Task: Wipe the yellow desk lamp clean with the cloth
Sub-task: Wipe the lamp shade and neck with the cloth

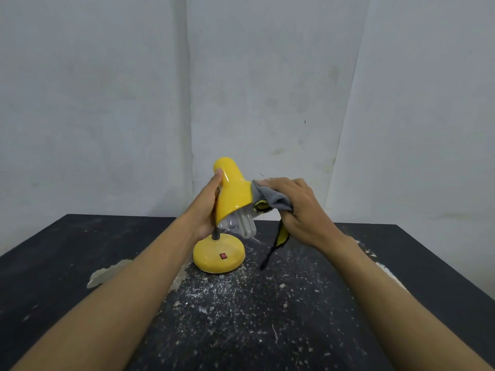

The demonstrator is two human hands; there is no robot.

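A yellow desk lamp (232, 195) stands on a dark table (80, 250), its round base (218, 257) carrying a small red switch. Its cone shade tilts down toward me, with a white bulb showing under the rim. My left hand (207, 207) grips the left side of the shade, thumb up near the top. My right hand (297, 210) holds a grey cloth (270, 199) with yellow and black trim, bunched against the shade's right side. A strip of the cloth hangs down toward the table.
The tabletop is speckled with white dust and flakes in front of the lamp, with a pale worn patch (107, 273) at the left. A plain white wall (241, 89) stands close behind the table's far edge.
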